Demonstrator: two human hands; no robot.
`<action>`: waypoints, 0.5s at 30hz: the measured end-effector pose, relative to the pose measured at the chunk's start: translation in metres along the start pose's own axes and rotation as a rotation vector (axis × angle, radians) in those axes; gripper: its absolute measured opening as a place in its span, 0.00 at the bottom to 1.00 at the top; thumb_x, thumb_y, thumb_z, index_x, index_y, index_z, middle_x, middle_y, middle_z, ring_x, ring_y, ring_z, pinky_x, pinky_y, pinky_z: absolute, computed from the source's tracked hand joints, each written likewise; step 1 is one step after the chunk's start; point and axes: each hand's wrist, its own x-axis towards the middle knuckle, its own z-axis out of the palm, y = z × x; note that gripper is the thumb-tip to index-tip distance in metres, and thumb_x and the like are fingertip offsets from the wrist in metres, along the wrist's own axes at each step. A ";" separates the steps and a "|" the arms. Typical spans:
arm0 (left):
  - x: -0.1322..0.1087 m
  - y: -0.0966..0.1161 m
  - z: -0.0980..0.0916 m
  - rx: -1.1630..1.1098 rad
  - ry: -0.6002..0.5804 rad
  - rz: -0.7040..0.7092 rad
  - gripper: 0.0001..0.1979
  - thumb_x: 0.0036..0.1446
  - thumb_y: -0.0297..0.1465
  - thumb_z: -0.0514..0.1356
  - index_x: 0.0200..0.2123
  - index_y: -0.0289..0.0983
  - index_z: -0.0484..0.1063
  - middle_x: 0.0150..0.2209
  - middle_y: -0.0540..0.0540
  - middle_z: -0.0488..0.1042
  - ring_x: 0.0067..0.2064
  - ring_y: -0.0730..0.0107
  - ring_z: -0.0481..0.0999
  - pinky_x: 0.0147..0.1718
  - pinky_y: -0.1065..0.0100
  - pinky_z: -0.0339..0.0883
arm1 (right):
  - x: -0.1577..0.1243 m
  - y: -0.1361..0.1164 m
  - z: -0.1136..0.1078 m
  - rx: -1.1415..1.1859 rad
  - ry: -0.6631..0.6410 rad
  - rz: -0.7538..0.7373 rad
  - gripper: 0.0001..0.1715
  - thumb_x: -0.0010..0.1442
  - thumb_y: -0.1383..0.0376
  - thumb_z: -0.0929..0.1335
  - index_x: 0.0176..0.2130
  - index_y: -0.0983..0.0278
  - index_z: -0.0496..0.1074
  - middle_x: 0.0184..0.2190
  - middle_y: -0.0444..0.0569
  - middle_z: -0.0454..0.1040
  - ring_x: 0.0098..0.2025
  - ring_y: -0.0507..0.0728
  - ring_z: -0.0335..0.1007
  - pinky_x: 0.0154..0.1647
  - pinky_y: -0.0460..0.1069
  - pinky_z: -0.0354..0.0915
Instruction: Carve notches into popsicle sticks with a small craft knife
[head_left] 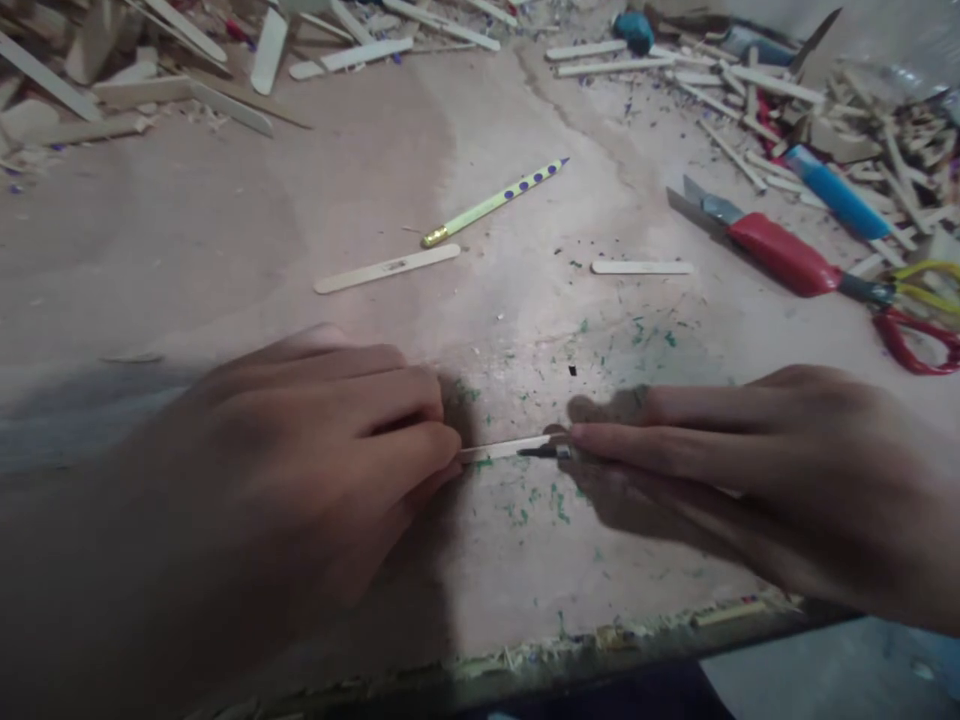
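Observation:
My left hand [360,430] is closed, pressing the left end of a thin pale wooden craft stick [491,449] against the worktable. From under the fingers of my right hand [705,450] comes the short dark pointed tip and silver collar of a craft knife [544,452]; its handle is hidden in the hand. The tip lies along the front edge of the stick. My right forefinger reaches the stick's right end. Small green shavings [540,500] are scattered around both hands.
Beyond my hands lie a craft stick [386,268], a shorter stick [641,268] and a spotted pencil [495,202]. Red-handled snips [784,255] and a blue-handled tool [836,192] are at right. Wood scraps [150,90] pile up at the back. The table's front edge [555,655] runs close below.

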 end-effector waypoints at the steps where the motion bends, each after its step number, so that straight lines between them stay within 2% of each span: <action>1: -0.002 0.000 0.000 0.016 0.002 0.005 0.24 0.95 0.35 0.55 0.43 0.47 0.85 0.44 0.54 0.89 0.39 0.64 0.83 0.47 0.56 0.78 | 0.003 0.001 0.000 0.004 0.007 0.002 0.20 0.98 0.61 0.65 0.68 0.61 0.87 0.56 0.51 0.94 0.39 0.54 0.90 0.37 0.49 0.78; 2: -0.003 0.000 0.001 0.028 0.002 0.007 0.20 0.94 0.36 0.57 0.44 0.48 0.85 0.45 0.54 0.90 0.42 0.63 0.85 0.51 0.57 0.81 | 0.006 0.003 0.000 0.003 0.012 0.006 0.20 0.98 0.61 0.65 0.67 0.61 0.87 0.55 0.50 0.94 0.39 0.54 0.90 0.37 0.48 0.77; 4: -0.006 0.000 0.003 0.034 -0.012 0.002 0.14 0.90 0.42 0.62 0.48 0.49 0.86 0.50 0.53 0.91 0.54 0.58 0.90 0.65 0.54 0.86 | 0.012 0.006 0.000 -0.001 0.019 0.001 0.20 0.98 0.61 0.66 0.67 0.62 0.87 0.53 0.50 0.93 0.38 0.54 0.89 0.37 0.48 0.77; 5: -0.008 0.000 0.005 0.029 -0.029 -0.005 0.13 0.88 0.45 0.64 0.51 0.50 0.87 0.54 0.52 0.92 0.63 0.52 0.91 0.73 0.51 0.85 | 0.015 0.007 0.000 -0.003 0.021 -0.006 0.20 0.98 0.61 0.66 0.67 0.62 0.88 0.51 0.50 0.93 0.38 0.54 0.89 0.37 0.48 0.77; 7: -0.010 -0.001 0.009 0.016 -0.066 -0.023 0.15 0.85 0.50 0.65 0.57 0.51 0.89 0.62 0.50 0.91 0.79 0.41 0.84 0.86 0.41 0.78 | 0.019 0.008 -0.001 -0.008 0.023 -0.020 0.21 0.98 0.61 0.65 0.67 0.62 0.88 0.48 0.48 0.92 0.37 0.54 0.88 0.37 0.48 0.77; 10: -0.012 -0.002 0.014 0.000 -0.086 -0.052 0.20 0.83 0.54 0.67 0.63 0.51 0.89 0.71 0.50 0.87 0.90 0.30 0.71 0.93 0.32 0.67 | 0.021 0.006 -0.003 0.029 0.015 -0.017 0.20 0.98 0.61 0.66 0.67 0.59 0.88 0.48 0.46 0.93 0.37 0.54 0.89 0.38 0.49 0.77; 13: -0.012 -0.005 0.015 -0.015 -0.082 -0.081 0.23 0.82 0.55 0.69 0.68 0.52 0.88 0.76 0.49 0.84 0.94 0.24 0.64 0.95 0.26 0.60 | 0.020 0.004 -0.006 0.053 -0.014 0.016 0.20 0.98 0.59 0.66 0.64 0.58 0.89 0.50 0.47 0.94 0.36 0.54 0.89 0.34 0.49 0.75; 15: -0.011 -0.008 0.014 -0.025 -0.071 -0.094 0.25 0.81 0.55 0.70 0.71 0.51 0.86 0.79 0.50 0.81 0.94 0.22 0.62 0.95 0.23 0.58 | 0.017 0.003 -0.006 0.011 -0.014 0.036 0.22 0.98 0.55 0.67 0.62 0.57 0.90 0.52 0.47 0.95 0.34 0.53 0.88 0.31 0.48 0.73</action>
